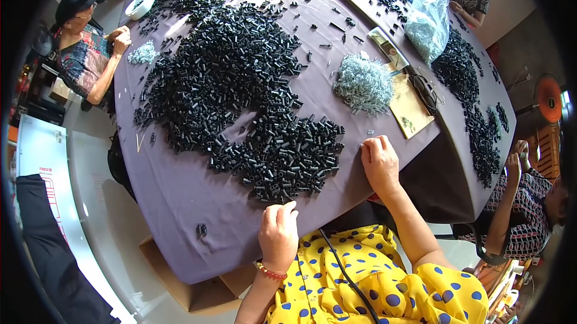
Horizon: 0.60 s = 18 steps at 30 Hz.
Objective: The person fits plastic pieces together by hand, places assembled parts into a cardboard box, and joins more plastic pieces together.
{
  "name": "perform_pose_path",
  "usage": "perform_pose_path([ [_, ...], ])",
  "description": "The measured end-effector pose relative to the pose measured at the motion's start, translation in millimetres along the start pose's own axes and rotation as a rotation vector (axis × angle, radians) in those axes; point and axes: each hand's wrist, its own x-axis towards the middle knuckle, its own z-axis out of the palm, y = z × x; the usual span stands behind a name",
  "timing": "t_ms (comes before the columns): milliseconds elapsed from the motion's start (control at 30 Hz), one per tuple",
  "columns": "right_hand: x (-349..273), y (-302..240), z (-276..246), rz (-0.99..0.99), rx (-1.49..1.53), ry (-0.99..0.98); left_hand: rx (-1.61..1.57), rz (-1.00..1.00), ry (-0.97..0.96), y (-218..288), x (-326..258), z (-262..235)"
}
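My left hand (pixel 279 235), a red beaded bracelet at its wrist, is closed in a pinch at the near edge of a big pile of short black plastic tubes (pixel 222 77). Whatever its fingertips hold is hidden. Farther right, my right hand (pixel 380 166) also has its fingers pressed together, low over the cloth. Any piece in that pinch is too small to name. Just beyond it sits a heap of small clear pieces (pixel 365 83), with a few strays lying between heap and fingers.
A purple-grey cloth (pixel 174 204) covers the table. Right of the clear heap lie a yellow card (pixel 411 107) and dark glasses (pixel 424 92). A clear plastic bag (pixel 428 26) and a white bowl (pixel 139 5) stand farther off. Other people sit around the table. A cardboard box (pixel 180 282) is below.
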Motion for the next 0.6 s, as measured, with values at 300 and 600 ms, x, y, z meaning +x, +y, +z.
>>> perform_pose_path([
  [300, -8, -5, -6, 0.083, 0.120, -0.029, -0.044, -0.084, 0.019, 0, -3, -6],
  [600, -23, -44, -15, 0.175, 0.467, -0.232, -0.249, -0.116, 0.064, 8, -8, -6],
])
